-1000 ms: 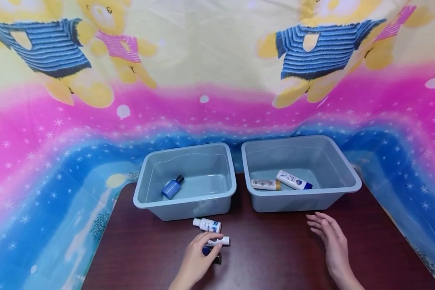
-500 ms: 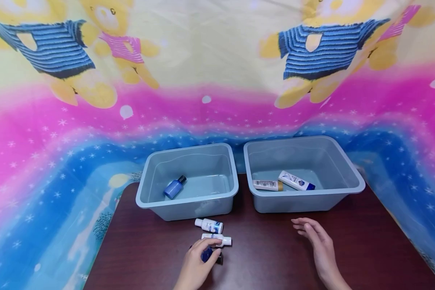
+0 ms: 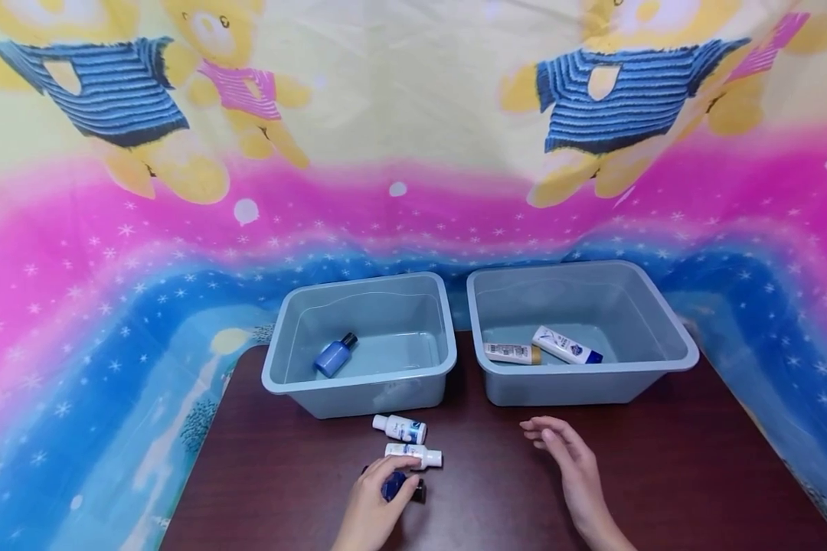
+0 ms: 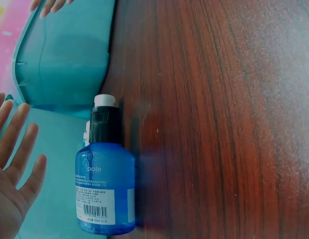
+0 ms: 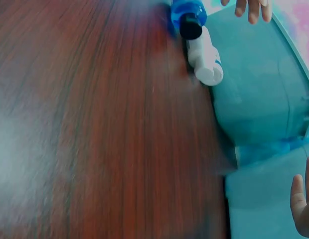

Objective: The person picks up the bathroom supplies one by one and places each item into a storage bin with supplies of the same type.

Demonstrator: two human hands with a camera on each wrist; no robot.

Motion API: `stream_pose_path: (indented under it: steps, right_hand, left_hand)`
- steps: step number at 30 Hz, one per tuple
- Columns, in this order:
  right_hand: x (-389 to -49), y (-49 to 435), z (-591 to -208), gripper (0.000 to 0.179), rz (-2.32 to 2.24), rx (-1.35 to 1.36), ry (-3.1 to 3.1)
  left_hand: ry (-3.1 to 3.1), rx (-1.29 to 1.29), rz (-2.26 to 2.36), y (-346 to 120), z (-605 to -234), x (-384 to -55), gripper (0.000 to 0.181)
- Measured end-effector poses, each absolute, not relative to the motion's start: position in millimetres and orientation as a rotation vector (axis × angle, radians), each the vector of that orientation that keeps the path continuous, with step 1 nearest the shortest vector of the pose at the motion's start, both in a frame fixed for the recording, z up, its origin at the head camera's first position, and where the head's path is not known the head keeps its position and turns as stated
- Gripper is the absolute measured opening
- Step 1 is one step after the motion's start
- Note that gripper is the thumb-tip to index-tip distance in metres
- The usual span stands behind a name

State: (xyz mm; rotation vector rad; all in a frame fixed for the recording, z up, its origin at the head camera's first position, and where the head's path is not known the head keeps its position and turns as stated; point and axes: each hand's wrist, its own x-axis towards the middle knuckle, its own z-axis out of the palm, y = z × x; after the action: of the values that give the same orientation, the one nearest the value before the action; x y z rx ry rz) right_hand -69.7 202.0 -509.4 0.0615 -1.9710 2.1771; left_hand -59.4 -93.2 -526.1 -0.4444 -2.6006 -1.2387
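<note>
In the head view my left hand (image 3: 372, 501) hovers over a small blue bottle with a black cap (image 3: 393, 485), which lies on the table. The left wrist view shows that hand's fingers (image 4: 27, 149) spread and apart from the blue bottle (image 4: 104, 184), which has a barcode label. Just beyond it lie two white bottles: a nearer one (image 3: 406, 452) with its cap to the right, and a farther one (image 3: 401, 429) with its cap to the left. My right hand (image 3: 575, 471) is raised over the table right of the bottles, fingers loosely extended, holding nothing.
Two grey-blue bins stand at the back of the dark wood table (image 3: 510, 490). The left bin (image 3: 358, 383) holds a blue bottle (image 3: 334, 357). In the right bin (image 3: 586, 371) lie a gold-capped bottle (image 3: 510, 353) and a blue-capped white one (image 3: 563, 345). A printed cloth (image 3: 400, 222) hangs behind.
My right hand has moved left across the table, toward the bottles. The left hand stays over the blue bottle, having drawn back slightly from the nearer white one, which shows more.
</note>
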Motion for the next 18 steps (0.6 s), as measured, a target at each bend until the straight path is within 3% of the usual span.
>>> stream_pose_path:
  steps: [18]
  right_hand:
    - [-86,169,-499,0.028,2.184,0.227,-2.049]
  left_hand:
    - [-2.686,-0.406,-1.288,-98,-526,-54,0.02]
